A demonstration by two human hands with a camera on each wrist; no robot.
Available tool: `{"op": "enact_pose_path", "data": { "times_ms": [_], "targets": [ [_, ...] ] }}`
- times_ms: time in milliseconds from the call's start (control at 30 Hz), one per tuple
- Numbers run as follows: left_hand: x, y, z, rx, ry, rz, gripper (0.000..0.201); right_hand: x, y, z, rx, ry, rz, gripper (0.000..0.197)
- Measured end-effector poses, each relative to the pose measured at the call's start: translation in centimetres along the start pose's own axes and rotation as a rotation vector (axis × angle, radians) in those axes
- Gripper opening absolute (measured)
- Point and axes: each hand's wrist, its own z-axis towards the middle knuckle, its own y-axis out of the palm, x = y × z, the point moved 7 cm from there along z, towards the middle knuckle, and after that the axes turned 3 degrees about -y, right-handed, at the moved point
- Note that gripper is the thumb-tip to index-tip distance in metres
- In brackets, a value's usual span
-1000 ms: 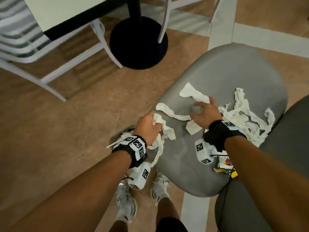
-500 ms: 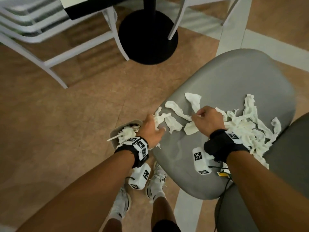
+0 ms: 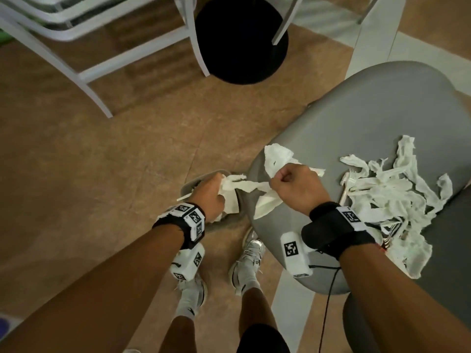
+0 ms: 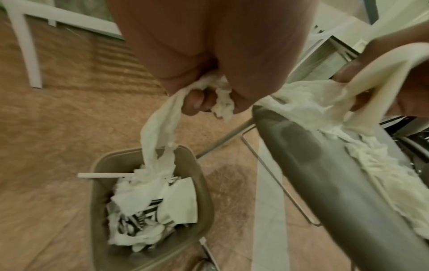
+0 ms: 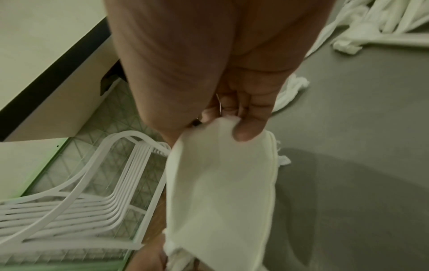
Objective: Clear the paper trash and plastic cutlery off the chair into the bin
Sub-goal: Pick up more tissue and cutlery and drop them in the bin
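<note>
Off the left edge of the grey chair seat [image 3: 356, 118], my left hand [image 3: 221, 192] grips crumpled white paper strips [image 4: 160, 135] over the beige bin [image 3: 201, 175] on the floor. One strip hangs down into the bin [image 4: 204, 185], which holds paper and a white plastic handle [image 4: 104, 175]. My right hand [image 3: 280, 179] is fisted round napkin pieces [image 3: 276, 156] above the seat's left edge, and a paper strip runs between the two hands. A pile of torn paper [image 3: 387, 200] and a white plastic fork [image 3: 346, 184] lie on the right of the seat.
A white metal chair frame [image 3: 89, 72] and a black round table base [image 3: 242, 39] stand on the brown floor beyond the bin. My feet in white shoes [image 3: 249, 253] are beside the chair. A second grey seat [image 3: 448, 263] adjoins on the right.
Both hands have moved left off the seat's middle. The right hand has closed on napkin pieces and lifted them; the left hand now holds its paper over the bin.
</note>
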Motion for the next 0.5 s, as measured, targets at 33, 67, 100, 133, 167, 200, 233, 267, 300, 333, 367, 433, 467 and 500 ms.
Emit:
{"op": "enact_pose_path", "data": {
  "times_ms": [33, 67, 100, 133, 167, 200, 233, 267, 300, 333, 367, 433, 467, 500],
  "targets": [
    [-1.2, -0.2, 0.1, 0.009, -0.014, 0.02, 0.034, -0.3, 0.9, -0.1, -0.023, -0.007, 0.016, 0.012],
    [-2.4, -0.3, 0.2, 0.01, -0.031, 0.037, 0.035, -0.5, 1.8, -0.3, -0.038, -0.008, 0.031, 0.013],
    [-3.3, -0.4, 0.1, 0.018, -0.042, 0.044, 0.038, -0.6, 2.5, -0.4, -0.046, -0.004, 0.039, 0.014],
    [-3.9, -0.4, 0.1, 0.009, -0.058, 0.031, 0.043, -0.8, 3.2, -0.5, -0.053, -0.004, 0.044, 0.016],
    [-4.5, -0.1, 0.2, -0.017, -0.066, -0.003, 0.049, -1.0, 3.8, -0.7, -0.062, -0.004, 0.053, 0.018],
    [-4.6, 0.1, 0.0, -0.058, -0.072, -0.043, 0.053, -1.2, 4.5, -0.9, -0.072, -0.002, 0.07, 0.019],
    [-4.8, 0.7, 0.1, -0.104, -0.071, -0.078, 0.054, -1.4, 5.1, -1.1, -0.081, 0.003, 0.089, 0.019],
    [-5.0, 1.1, 0.0, -0.151, -0.073, -0.094, 0.052, -1.6, 5.8, -1.3, -0.085, 0.004, 0.104, 0.019],
    [-5.3, 1.6, 0.1, -0.18, -0.061, -0.118, 0.05, -1.9, 6.4, -1.6, -0.086, -0.001, 0.112, 0.018],
    [-5.7, 2.0, 0.1, -0.198, -0.05, -0.133, 0.05, -2.3, 7.1, -1.8, -0.084, -0.008, 0.122, 0.017],
    [-6.1, 2.2, 0.1, -0.204, -0.049, -0.141, 0.05, -2.7, 7.8, -2.0, -0.083, -0.008, 0.14, 0.016],
    [-7.3, 2.1, -0.1, -0.177, -0.097, -0.108, 0.045, -3.1, 9.6, -2.1, -0.102, -0.003, 0.179, 0.015],
    [-8.1, 2.0, -0.2, -0.148, -0.128, -0.09, 0.042, -3.3, 10.7, -2.2, -0.119, 0.001, 0.19, 0.014],
    [-9.2, 1.8, -0.1, -0.11, -0.153, -0.09, 0.039, -3.5, 11.8, -2.2, -0.136, 0.006, 0.201, 0.013]
  ]
}}
